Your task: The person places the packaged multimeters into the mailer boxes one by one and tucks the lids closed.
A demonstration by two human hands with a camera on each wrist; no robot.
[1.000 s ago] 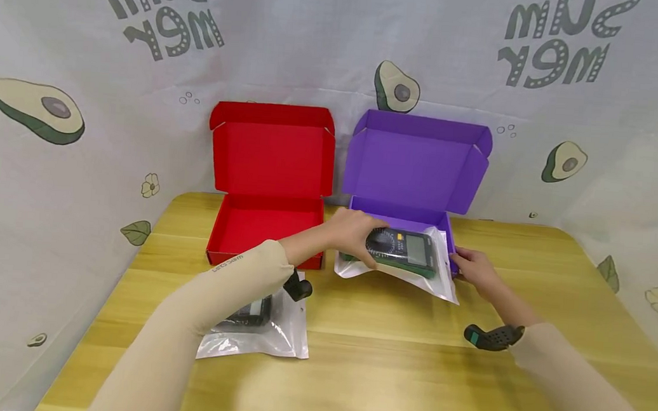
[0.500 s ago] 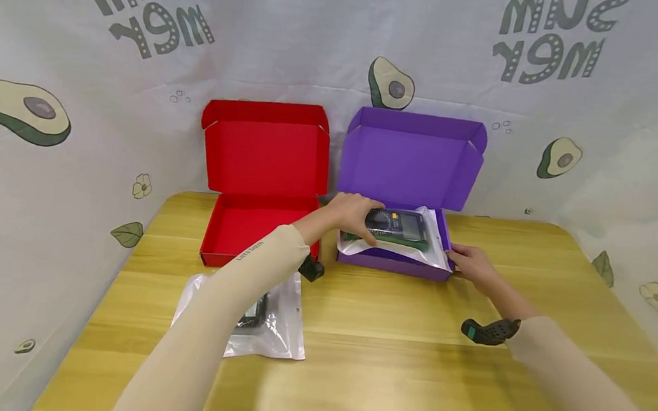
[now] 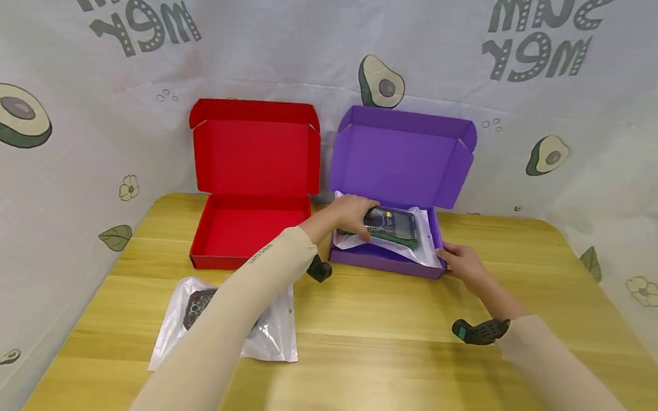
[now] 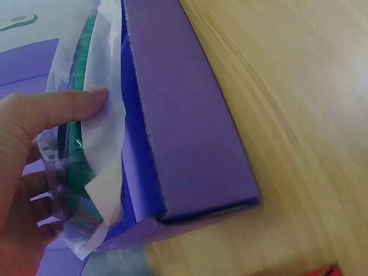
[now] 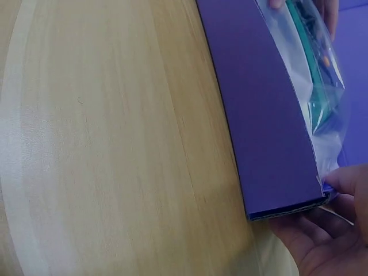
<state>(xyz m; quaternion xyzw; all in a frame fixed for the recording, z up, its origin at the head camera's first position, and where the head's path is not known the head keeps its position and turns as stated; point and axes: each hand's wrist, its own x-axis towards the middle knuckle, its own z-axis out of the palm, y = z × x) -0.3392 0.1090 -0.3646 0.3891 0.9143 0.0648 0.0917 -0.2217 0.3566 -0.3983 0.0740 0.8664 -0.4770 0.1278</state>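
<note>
My left hand grips one end of a bagged multimeter, black with a green edge, inside a clear-and-white bag. Thumb over its near edge in the left wrist view, that hand holds it tilted within the open purple box. The bag rises above the box's front wall in the right wrist view. At the box's front right corner my right hand pinches the side wall, thumb above and fingers beneath. Whether its thumb also catches the bag's corner I cannot tell.
An open red box stands left of the purple one, its lid upright. In front of it another bagged multimeter lies on the wooden table, partly hidden by my left sleeve. A printed curtain hangs behind.
My left hand has moved the bagged multimeter back and down, from over the purple box's front edge into the box. The right hand keeps its hold on the corner. The view has shifted slightly.
</note>
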